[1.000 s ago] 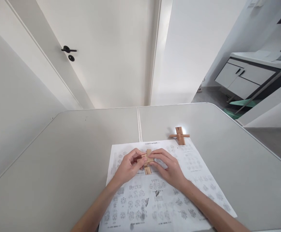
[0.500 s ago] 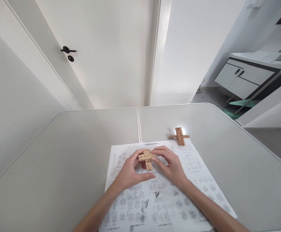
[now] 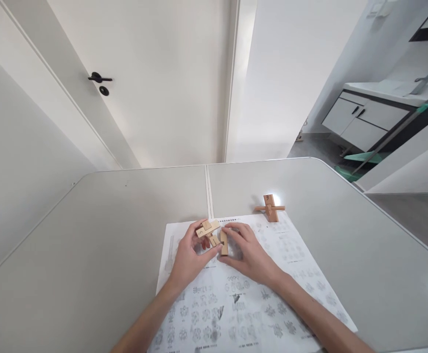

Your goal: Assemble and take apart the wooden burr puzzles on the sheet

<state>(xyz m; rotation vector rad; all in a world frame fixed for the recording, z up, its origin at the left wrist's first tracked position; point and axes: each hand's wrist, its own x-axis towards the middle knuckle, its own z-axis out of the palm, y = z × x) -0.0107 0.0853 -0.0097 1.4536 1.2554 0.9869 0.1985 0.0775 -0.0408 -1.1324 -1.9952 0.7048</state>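
Light wooden pieces joined in a cross-like cluster are held in my left hand, fingers behind and thumb at the lower right. One piece of it bears a dark mark. To its right, my right hand grips a single notched wooden block, upright between thumb and fingertips. The block and cluster are very close; I cannot tell if they touch. Both hands are over a printed sheet with rows of small puzzle drawings.
A darker reddish wooden cross assembly stands at the sheet's top right corner. The light grey table has a seam down its far middle. Beyond are a white door with a black handle and a sink cabinet.
The notched block is now apart from the cluster, in my right hand. My left hand has moved slightly left and tilted the cluster. The whole view has shifted a little.
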